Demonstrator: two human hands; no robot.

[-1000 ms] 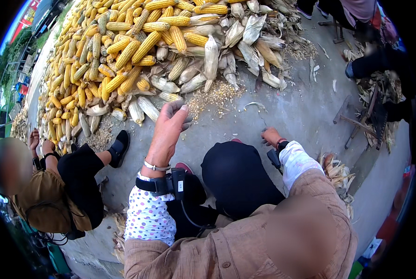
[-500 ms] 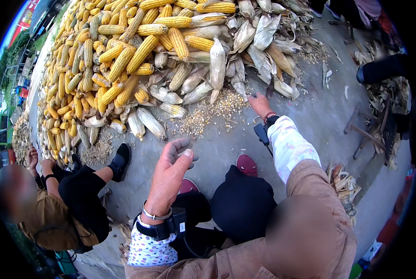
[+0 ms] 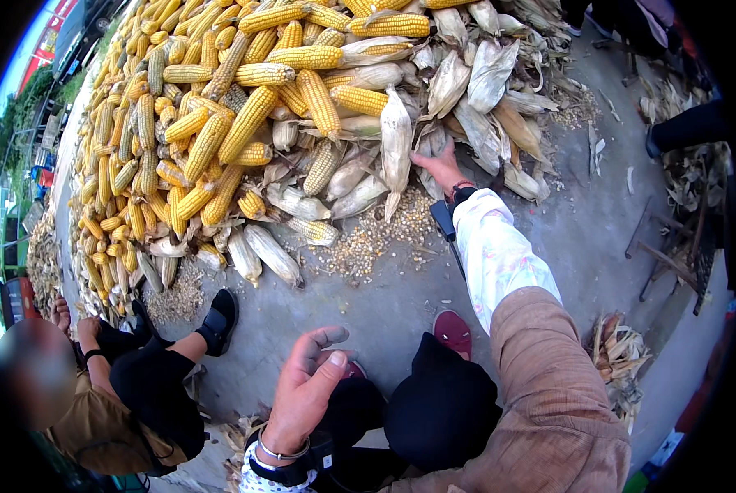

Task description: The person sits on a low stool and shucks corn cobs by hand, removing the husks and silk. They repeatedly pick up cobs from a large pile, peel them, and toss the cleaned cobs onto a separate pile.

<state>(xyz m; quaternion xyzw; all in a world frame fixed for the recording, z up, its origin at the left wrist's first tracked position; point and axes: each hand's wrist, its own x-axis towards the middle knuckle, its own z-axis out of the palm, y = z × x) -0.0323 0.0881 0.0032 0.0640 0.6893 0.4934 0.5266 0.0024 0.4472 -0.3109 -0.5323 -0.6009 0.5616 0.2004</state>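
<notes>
My right hand [image 3: 443, 170] reaches to the front edge of a big corn pile. Its thumb and a finger are spread at the lower end of a husk-covered ear [image 3: 431, 136]; a firm grip does not show, and the other fingers are partly hidden. Just left of it, a pale ear in its husk [image 3: 396, 141] hangs tip down on the pile. My left hand [image 3: 309, 388] hovers over my lap, fingers loosely curled, thumb apart, holding nothing. Bare yellow cobs [image 3: 249, 123] cover most of the pile; dry husked ears [image 3: 491, 74] lie at its right.
Loose kernels [image 3: 380, 242] are scattered on the concrete below the pile. A person [image 3: 113, 394] sits at the left, close to the cobs. At the right stand a low stool frame [image 3: 668, 255] and another person's leg [image 3: 688, 127]. Torn husks [image 3: 618, 349] lie beside my right arm.
My right hand has gone forward from the ground by the kernels to the husk-covered ear at the pile's edge. My left hand has dropped back toward my lap. The view has shifted slightly.
</notes>
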